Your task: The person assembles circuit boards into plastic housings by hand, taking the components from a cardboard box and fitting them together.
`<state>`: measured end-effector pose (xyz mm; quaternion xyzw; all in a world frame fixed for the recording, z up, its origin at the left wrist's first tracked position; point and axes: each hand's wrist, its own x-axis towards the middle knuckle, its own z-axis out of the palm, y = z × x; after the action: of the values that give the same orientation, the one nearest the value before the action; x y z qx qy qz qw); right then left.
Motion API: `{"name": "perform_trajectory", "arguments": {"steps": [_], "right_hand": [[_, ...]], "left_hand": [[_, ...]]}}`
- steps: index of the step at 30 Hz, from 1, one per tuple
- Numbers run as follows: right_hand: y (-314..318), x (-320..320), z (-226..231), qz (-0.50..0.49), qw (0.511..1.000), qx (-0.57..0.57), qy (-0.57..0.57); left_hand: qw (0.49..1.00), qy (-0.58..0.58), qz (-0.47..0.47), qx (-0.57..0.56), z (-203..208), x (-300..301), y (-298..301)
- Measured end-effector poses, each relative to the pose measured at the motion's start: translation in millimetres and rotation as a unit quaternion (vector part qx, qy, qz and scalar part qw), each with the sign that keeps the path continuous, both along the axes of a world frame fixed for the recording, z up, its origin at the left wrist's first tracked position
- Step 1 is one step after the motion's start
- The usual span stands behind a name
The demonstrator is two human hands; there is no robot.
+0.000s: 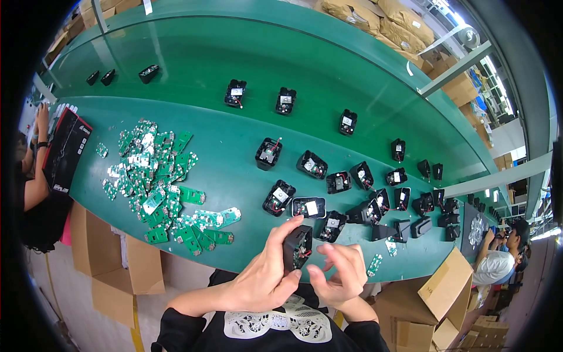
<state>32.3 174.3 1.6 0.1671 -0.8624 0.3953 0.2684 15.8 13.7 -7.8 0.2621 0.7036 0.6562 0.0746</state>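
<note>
My left hand [262,273] grips a small black plastic housing [290,249] by its sides, held up in front of my chest at the table's near edge. Inside its open face a green circuit board and a bit of red wire [305,251] show. Just right of the housing is my right hand [343,274], its thumb and index finger apart and nothing visible between them. Beyond my hands, several similar black housings [278,198] with boards and wires inside stand on the green table [217,155]. One housing with a pale rim [308,207] lies just past my left fingertips.
A heap of green circuit boards [155,193] spreads over the table's left part. More housings [285,101] sit on the green belt behind. Open cardboard boxes [111,252] stand below the near edge. People work at the far left and far right [495,264].
</note>
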Motion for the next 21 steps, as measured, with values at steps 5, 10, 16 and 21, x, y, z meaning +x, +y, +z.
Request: {"name": "perform_trajectory", "arguments": {"steps": [5, 10, 16, 21], "right_hand": [[-7, -1, -9, -0.022, 0.992, 0.067, 0.107], [-18, -1, -7, -0.046, 0.991, 0.07, 0.103], [-21, -4, -6, -0.06, 0.992, 0.063, 0.094], [-10, -12, 3, 0.027, 0.998, -0.055, -0.018]], "left_hand": [[0.999, 0.009, 0.023, -0.044, 1, 3, 4], [0.992, 0.078, 0.077, -0.059, -1, 3, 6], [0.988, 0.113, 0.088, -0.054, -1, 1, 7], [0.998, -0.02, -0.019, -0.049, 11, 1, -9]]}}
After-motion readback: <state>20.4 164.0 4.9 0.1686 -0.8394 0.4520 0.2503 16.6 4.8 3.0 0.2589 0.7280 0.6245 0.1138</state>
